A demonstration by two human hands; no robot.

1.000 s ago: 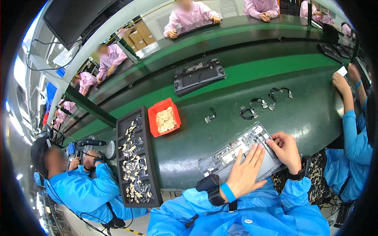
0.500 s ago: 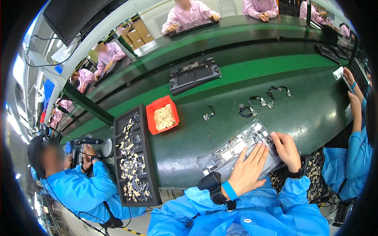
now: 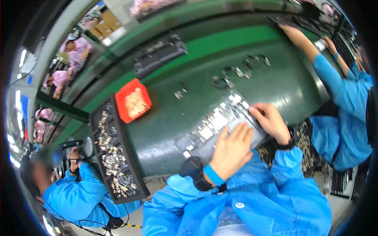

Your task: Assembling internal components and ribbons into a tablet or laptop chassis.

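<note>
An opened laptop base with bare circuit boards lies tilted on the green bench in front of me. My left hand rests flat on its lower part, fingers stretched out. At its right edge, my right hand has bent fingers closed on the upper right corner; the fingertips are partly blurred. Beyond the base lie several small black cables with connectors, and one more such cable sits apart to the left.
Left stands a red bin of small beige pieces beside a black compartment tray of small parts. Another opened laptop base lies on the far green strip. Co-workers sit left and right; the right one's arm stretches over the bench.
My view has swung, moving the bench leftward and up in the picture. The right co-worker's arm now reaches far forward. My left hand stays flat on the laptop base; my right fingers are more bent.
</note>
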